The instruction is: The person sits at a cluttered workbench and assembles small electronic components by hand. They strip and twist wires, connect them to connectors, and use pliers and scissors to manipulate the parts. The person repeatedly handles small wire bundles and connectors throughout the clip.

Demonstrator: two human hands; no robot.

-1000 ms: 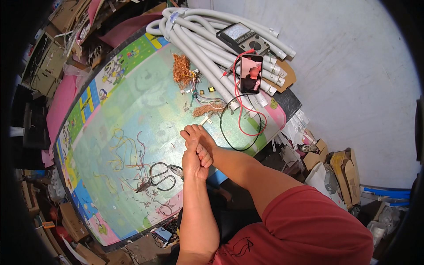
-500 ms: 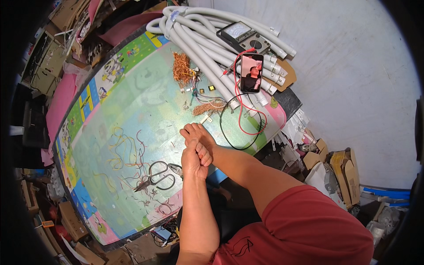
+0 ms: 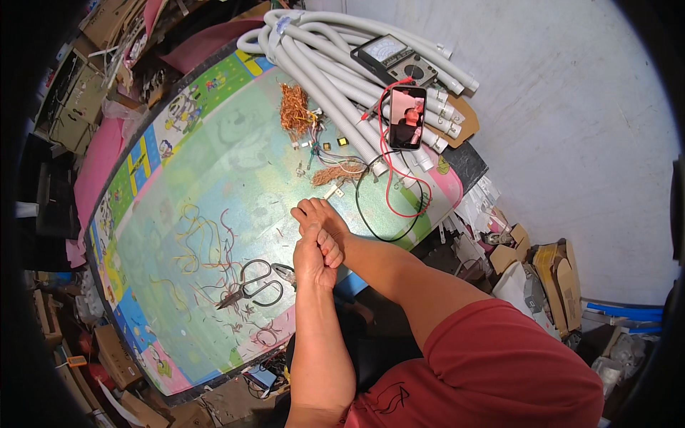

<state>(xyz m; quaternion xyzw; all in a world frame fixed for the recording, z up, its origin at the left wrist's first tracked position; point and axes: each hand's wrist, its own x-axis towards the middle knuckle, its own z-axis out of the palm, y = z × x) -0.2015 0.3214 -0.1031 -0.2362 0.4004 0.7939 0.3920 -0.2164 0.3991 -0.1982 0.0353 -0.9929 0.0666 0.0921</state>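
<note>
My left hand (image 3: pixel 312 261) is closed round my right wrist, its fingers wrapped over the near side. My right hand (image 3: pixel 320 213) rests palm down at the table's near edge with loosely bent fingers, and no object shows in it. Just beyond its fingers lie a small white connector piece (image 3: pixel 333 191) and a bundle of thin brownish wire (image 3: pixel 335 174). Left of my left forearm are black-handled scissors (image 3: pixel 251 287) and a pair of pliers (image 3: pixel 285 274), the pliers partly hidden by my arm.
A patterned mat (image 3: pixel 242 164) covers the table. Yellow and red wire scraps (image 3: pixel 203 239) lie left, a copper wire heap (image 3: pixel 293 110) at the back. Grey pipes (image 3: pixel 321 78) carry an analog multimeter (image 3: pixel 394 60) and a phone (image 3: pixel 407 118). Red and black leads (image 3: pixel 389 192) loop rightward.
</note>
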